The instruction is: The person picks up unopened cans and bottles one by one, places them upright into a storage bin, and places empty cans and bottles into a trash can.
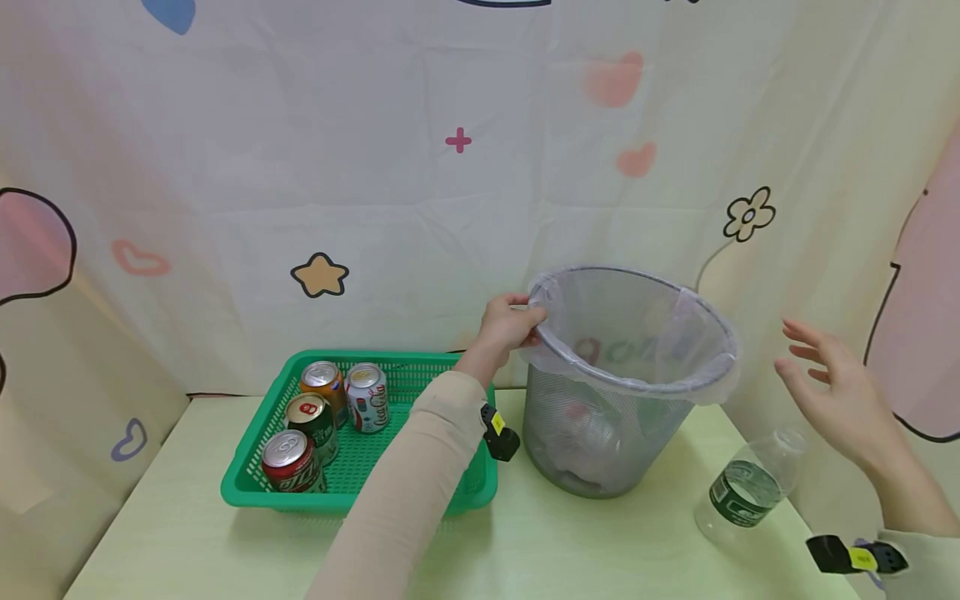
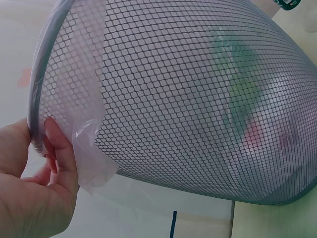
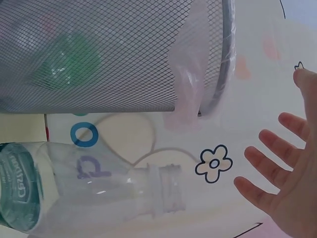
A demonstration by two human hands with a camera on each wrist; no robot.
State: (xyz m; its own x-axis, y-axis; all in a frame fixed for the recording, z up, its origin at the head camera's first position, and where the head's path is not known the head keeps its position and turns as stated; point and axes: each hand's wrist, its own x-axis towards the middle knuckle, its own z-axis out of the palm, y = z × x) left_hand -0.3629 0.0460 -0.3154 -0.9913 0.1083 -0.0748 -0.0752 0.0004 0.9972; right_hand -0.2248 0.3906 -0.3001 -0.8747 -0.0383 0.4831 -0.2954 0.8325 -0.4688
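Observation:
My left hand (image 1: 508,323) pinches the left rim of a grey mesh wastebasket (image 1: 581,425), thumb and fingers on either side in the left wrist view. A thin translucent liner bag (image 2: 89,134) folds over that rim. Seen from the head, the rim slopes down to the right. Crumpled green and reddish items show blurred through the mesh. My right hand (image 1: 836,387) is in the air right of the wastebasket, fingers spread and holding nothing. Below it, a clear plastic bottle (image 1: 746,487) with a dark green label stands uncapped on the table.
A green plastic basket (image 1: 360,500) sits left of the wastebasket, under my left forearm. Several drink cans stand in it, among them a red can (image 1: 288,462) and a white can (image 1: 367,398). A printed curtain (image 1: 390,167) hangs behind the pale table (image 1: 187,542).

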